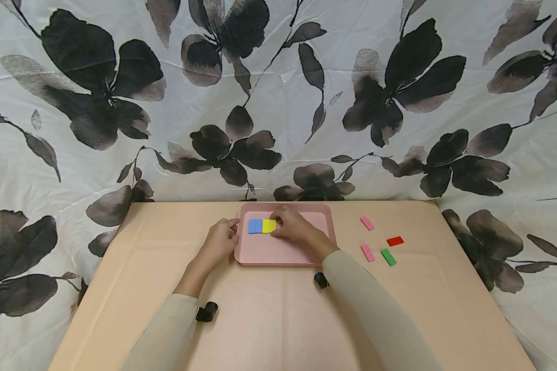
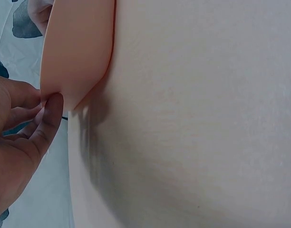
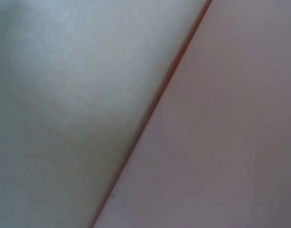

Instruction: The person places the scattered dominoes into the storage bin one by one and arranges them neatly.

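A pink tray point(image 1: 264, 252) lies on the table, holding a short row of flat rectangular tiles: two blue tiles point(image 1: 255, 226), then two yellow tiles point(image 1: 268, 226) side by side. Over the tray my right hand point(image 1: 297, 228) pinches the row's right-hand yellow tile between thumb and fingers, partly covering it. At the tray's left rim, my left hand point(image 1: 220, 240) grips the edge; the left wrist view shows the thumb and fingers of that hand point(image 2: 22, 128) pinching the tray's corner point(image 2: 79, 47). Only the tray's edge point(image 3: 193, 142) and tabletop appear in the right wrist view.
Right of the tray lie loose tiles: an upper pink tile point(image 1: 366, 223), a lower pink tile point(image 1: 367, 253), a red tile point(image 1: 395, 241) and a green tile point(image 1: 388, 257). A floral cloth point(image 1: 306, 87) hangs behind the beige table point(image 1: 269, 319).
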A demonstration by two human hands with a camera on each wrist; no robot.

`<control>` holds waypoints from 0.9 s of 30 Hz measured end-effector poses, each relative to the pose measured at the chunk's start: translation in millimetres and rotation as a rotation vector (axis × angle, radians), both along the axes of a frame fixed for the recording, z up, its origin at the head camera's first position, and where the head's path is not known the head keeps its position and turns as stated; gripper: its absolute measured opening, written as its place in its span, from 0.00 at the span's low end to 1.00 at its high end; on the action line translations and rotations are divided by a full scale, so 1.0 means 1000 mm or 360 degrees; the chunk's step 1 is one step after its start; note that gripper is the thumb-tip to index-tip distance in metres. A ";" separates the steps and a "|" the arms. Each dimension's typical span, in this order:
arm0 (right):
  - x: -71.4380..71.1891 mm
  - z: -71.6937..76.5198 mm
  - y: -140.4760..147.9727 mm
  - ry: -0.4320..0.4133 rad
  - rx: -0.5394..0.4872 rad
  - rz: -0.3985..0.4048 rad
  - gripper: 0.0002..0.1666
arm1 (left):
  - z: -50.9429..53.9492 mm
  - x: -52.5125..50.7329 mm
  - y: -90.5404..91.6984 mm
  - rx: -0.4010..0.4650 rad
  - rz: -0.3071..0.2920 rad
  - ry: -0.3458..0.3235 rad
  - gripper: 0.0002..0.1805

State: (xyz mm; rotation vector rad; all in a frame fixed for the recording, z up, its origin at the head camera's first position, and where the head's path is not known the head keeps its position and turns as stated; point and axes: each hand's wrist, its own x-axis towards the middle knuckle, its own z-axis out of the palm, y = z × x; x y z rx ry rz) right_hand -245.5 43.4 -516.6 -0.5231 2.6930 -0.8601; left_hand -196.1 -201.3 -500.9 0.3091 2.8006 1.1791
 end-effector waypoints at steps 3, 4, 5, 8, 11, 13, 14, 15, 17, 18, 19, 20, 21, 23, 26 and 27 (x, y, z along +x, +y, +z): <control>0.000 0.000 0.000 0.0002 -0.0005 0.0006 0.29 | -0.001 0.000 0.000 0.0005 -0.0001 0.0005 0.26; 0.000 0.000 0.000 0.0003 -0.0005 0.0008 0.29 | -0.001 0.000 0.000 0.0007 0.0000 0.0005 0.26; 0.000 0.000 0.000 0.0004 -0.0006 0.0010 0.29 | -0.001 0.000 0.000 0.0011 0.0002 0.0004 0.26; 0.000 -0.001 0.000 0.0004 -0.0002 0.0006 0.29 | -0.001 0.000 0.000 0.0015 -0.0001 0.0004 0.26; 0.000 -0.001 0.000 0.0005 -0.0002 -0.0001 0.28 | -0.001 0.000 0.000 0.0015 0.0001 -0.0001 0.26; 0.001 -0.002 0.000 0.0006 -0.0001 0.0001 0.28 | -0.001 0.000 -0.001 0.0010 0.0000 -0.0005 0.26; 0.001 -0.002 0.000 0.0009 0.0001 0.0003 0.28 | -0.001 0.000 -0.001 0.0007 -0.0001 -0.0006 0.26; 0.001 -0.002 0.000 0.0013 -0.0002 0.0006 0.28 | -0.001 0.000 0.000 0.0010 0.0001 -0.0012 0.26; 0.002 -0.003 0.000 0.0017 -0.0005 0.0005 0.28 | -0.001 0.000 -0.001 0.0008 -0.0002 -0.0012 0.26; 0.002 -0.003 0.000 0.0024 -0.0007 0.0007 0.27 | -0.001 0.000 -0.001 0.0003 -0.0004 -0.0012 0.26; 0.003 -0.002 0.001 0.0026 -0.0010 0.0006 0.27 | -0.001 0.000 -0.001 0.0002 -0.0005 -0.0011 0.26; 0.003 -0.002 0.001 0.0026 -0.0021 0.0006 0.27 | -0.001 0.000 0.000 0.0002 -0.0004 -0.0012 0.26; 0.003 -0.001 0.001 0.0025 -0.0027 0.0005 0.27 | -0.001 0.000 0.000 -0.0001 -0.0005 -0.0013 0.26; 0.004 0.001 0.002 0.0021 -0.0031 0.0004 0.27 | -0.001 -0.001 0.000 -0.0005 -0.0002 -0.0013 0.26; 0.007 0.007 0.004 -0.0006 -0.0024 -0.0008 0.29 | 0.000 -0.001 -0.001 -0.0014 -0.0003 -0.0005 0.26; 0.008 0.009 0.005 -0.0009 -0.0018 -0.0012 0.29 | 0.000 -0.002 -0.001 -0.0016 -0.0003 -0.0003 0.26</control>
